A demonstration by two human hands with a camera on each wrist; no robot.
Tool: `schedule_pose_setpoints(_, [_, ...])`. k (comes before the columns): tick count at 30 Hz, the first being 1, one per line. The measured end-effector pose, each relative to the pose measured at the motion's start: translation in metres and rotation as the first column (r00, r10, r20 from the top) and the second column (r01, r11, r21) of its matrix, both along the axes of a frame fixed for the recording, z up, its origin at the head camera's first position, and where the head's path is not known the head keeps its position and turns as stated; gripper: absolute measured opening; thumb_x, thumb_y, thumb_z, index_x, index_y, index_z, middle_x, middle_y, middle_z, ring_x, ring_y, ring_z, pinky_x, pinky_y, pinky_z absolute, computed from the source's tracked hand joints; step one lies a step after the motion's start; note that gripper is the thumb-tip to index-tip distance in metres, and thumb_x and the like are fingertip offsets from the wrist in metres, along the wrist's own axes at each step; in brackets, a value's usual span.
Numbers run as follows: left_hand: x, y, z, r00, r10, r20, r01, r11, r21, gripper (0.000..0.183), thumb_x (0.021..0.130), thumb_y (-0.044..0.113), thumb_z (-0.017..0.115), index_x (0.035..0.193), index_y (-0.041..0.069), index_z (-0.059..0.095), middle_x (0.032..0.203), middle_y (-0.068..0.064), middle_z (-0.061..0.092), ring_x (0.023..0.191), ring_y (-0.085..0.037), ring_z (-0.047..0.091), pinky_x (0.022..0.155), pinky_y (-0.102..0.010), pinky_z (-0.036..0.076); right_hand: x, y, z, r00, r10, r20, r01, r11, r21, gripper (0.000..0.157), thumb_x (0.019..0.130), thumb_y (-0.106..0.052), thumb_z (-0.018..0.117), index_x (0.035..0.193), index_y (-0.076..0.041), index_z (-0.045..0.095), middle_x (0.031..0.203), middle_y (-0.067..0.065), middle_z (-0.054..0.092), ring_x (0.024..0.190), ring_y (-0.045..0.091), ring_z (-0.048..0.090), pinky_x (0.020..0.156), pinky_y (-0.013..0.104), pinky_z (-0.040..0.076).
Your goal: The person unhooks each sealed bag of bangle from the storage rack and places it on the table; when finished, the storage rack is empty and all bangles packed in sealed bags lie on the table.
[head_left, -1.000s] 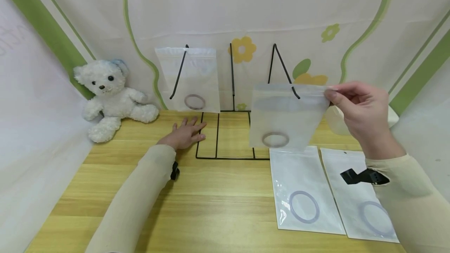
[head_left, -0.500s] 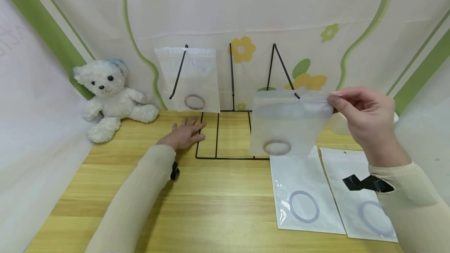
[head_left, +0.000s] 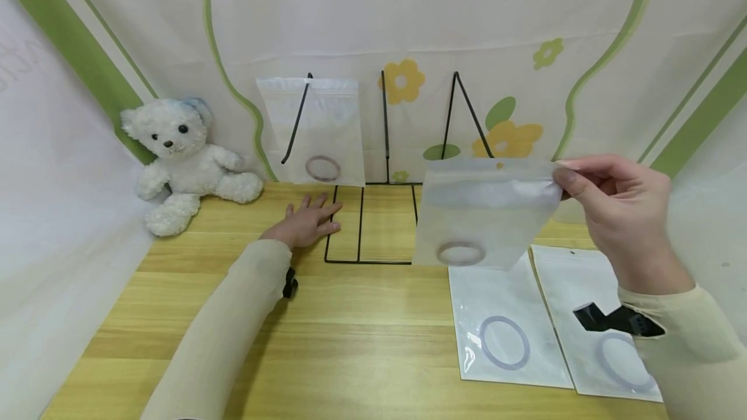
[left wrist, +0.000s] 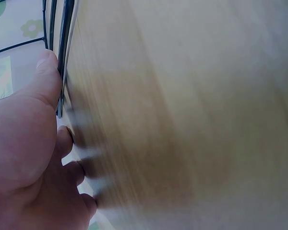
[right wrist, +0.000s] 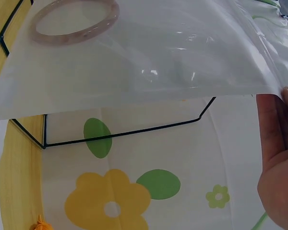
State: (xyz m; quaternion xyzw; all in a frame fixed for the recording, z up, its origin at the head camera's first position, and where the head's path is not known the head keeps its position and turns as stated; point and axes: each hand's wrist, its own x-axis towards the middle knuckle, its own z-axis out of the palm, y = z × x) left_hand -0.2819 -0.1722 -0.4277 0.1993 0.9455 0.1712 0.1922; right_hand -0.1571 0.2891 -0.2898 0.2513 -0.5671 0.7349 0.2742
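My right hand (head_left: 627,212) pinches the top right corner of a translucent zip bag (head_left: 484,212) with a pinkish-brown ring (head_left: 461,253) inside. The bag hangs in front of a black wire display rack (head_left: 387,262); its top edge, with a small punched hole, covers the tip of the right hook (head_left: 470,109). My left hand (head_left: 303,222) lies flat on the wooden table with fingers spread, fingertips at the rack's left base wire. Another zip bag (head_left: 332,122) with a ring hangs on the rack's left hook (head_left: 296,123). The middle hook (head_left: 385,115) holds nothing.
Two white bags (head_left: 475,316) with pale violet rings lie side by side at the right front of the table (head_left: 350,355). A white teddy bear (head_left: 189,167) sits at the back left. A flowered cloth (head_left: 327,11) hangs behind.
My right hand has drawn the bag down, slightly right and off the right hook's tip, which earlier showed in front of the bag. The left hand has stayed put.
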Motion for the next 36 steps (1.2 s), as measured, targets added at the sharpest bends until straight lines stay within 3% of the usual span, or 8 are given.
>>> schedule_pose_setpoints(3, [0.000,0.000,0.001,1.000,0.000,0.001,0.000,1.000,-0.003,0.067,0.115,0.050,0.046,0.174,0.024,0.025,0.183,-0.019,0.002,0.166,-0.053,-0.008,0.126,-0.082,-0.005,0.004,-0.003,-0.001,1.000,0.002,0.005,-0.002,1.000,-0.007,0.016,0.082,0.039,0.060,0.095,0.032,0.067,0.089,0.022,0.081,0.067,0.023,0.077,0.068,0.026,0.065])
schedule_pose_setpoints(13, [0.001,0.001,0.001,1.000,0.004,-0.004,-0.004,1.000,-0.015,0.067,0.115,0.049,0.046,0.174,0.024,0.025,0.182,-0.019,0.003,0.166,-0.054,-0.007,0.126,-0.082,-0.004,0.017,-0.021,-0.011,0.999,-0.032,0.001,0.032,0.994,0.103,0.013,0.084,0.033,0.067,0.094,0.026,0.071,0.089,0.013,0.082,0.069,0.016,0.076,0.070,0.019,0.063])
schedule_pose_setpoints(26, [0.002,0.001,0.002,1.000,0.007,-0.004,-0.007,1.000,-0.021,0.066,0.116,0.049,0.046,0.174,0.024,0.026,0.183,-0.019,0.003,0.166,-0.054,-0.006,0.127,-0.081,-0.004,0.030,-0.052,-0.028,0.998,0.058,-0.031,-0.049,0.971,0.236,0.009,0.088,0.020,0.077,0.097,0.016,0.076,0.099,0.006,0.084,0.079,0.009,0.077,0.073,0.016,0.062])
schedule_pose_setpoints(29, [0.001,0.001,0.001,1.000,0.003,-0.008,-0.003,1.000,-0.020,0.065,0.116,0.048,0.046,0.173,0.024,0.027,0.182,-0.019,0.004,0.166,-0.054,-0.005,0.126,-0.081,-0.003,0.033,-0.060,-0.032,0.992,0.122,0.019,-0.123,0.969,0.217,0.014,0.089,0.022,0.074,0.099,0.013,0.077,0.098,0.007,0.084,0.078,0.010,0.077,0.072,0.018,0.063])
schedule_pose_setpoints(32, [0.001,0.002,0.002,1.000,0.003,-0.008,-0.003,1.000,-0.017,0.065,0.115,0.048,0.046,0.173,0.023,0.027,0.182,-0.019,0.005,0.166,-0.055,-0.005,0.126,-0.081,-0.003,0.034,-0.069,-0.034,0.981,0.151,0.123,-0.175,0.960,0.218,0.021,0.090,0.025,0.070,0.101,0.009,0.078,0.096,0.007,0.083,0.075,0.011,0.076,0.070,0.021,0.063])
schedule_pose_setpoints(36, [-0.001,0.001,0.001,1.000,-0.001,-0.008,0.001,1.000,-0.020,0.067,0.115,0.051,0.046,0.173,0.025,0.027,0.183,-0.019,0.005,0.166,-0.055,-0.005,0.126,-0.081,-0.003,0.030,-0.078,-0.041,0.946,0.078,0.313,-0.178,0.936,0.304,0.017,0.094,0.018,0.071,0.103,0.005,0.079,0.093,0.001,0.081,0.074,0.010,0.075,0.070,0.024,0.064])
